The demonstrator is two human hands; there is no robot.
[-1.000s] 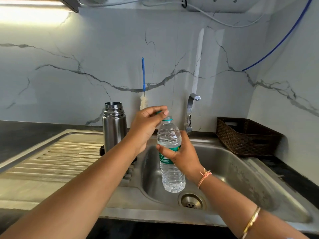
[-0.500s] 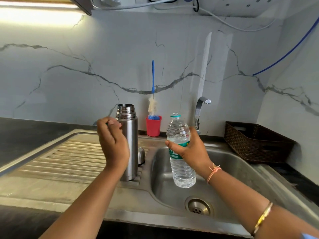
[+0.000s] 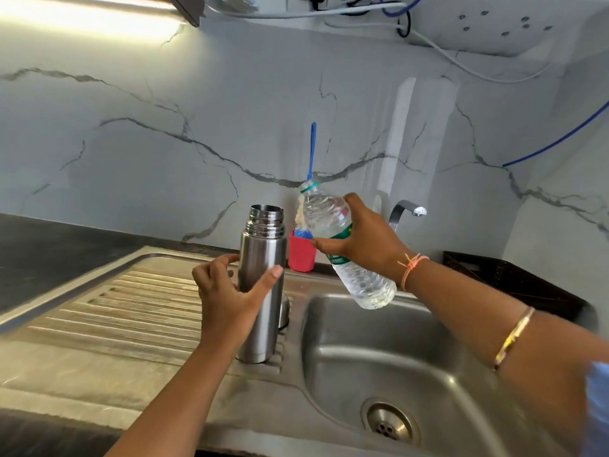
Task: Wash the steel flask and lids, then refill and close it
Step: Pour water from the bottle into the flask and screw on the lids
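Hands: left hand [image 3: 227, 298] wrapped around the middle of the steel flask [image 3: 262, 285], thumb on the near side, fingers curled round the far side; right hand [image 3: 359, 245] gripping the plastic water bottle [image 3: 342, 245] about its green label, fingers closed round the body.

Steel flask: upright, uncapped, threaded mouth showing. Stands on the ribbed draining board [image 3: 108, 308] at its edge beside the sink basin [image 3: 389, 357].

Plastic water bottle: clear, partly filled, held in the air, tilted with its neck up and toward the flask and its base down over the basin. Neck close to the flask mouth but apart from it. Teal ring at the neck; whether a cap is on cannot be told. No water seen leaving the bottle.

Steel lid [image 3: 286, 311]: rounded metal piece on the draining board just behind the flask, mostly hidden by it.

Red cup [image 3: 301, 255]: on the back rim of the sink, just behind the flask and bottle. Holds a bottle brush [image 3: 312, 150] with blue handle upright against the wall; its pale bristles partly show behind the bottle neck.

Tap [image 3: 403, 212]: chrome, at the back of the basin, behind the right hand.

Drain [image 3: 390, 423]: round steel strainer in the basin floor.

Dark woven basket [image 3: 514, 282]: on the table to the right of the sink, beyond the right forearm.

Wrist items: orange thread [image 3: 412, 265] tied at the right wrist; gold bangle [image 3: 514, 338] farther up the same arm.

Wall: white marble-patterned, with a blue tube [image 3: 560, 140] at right.
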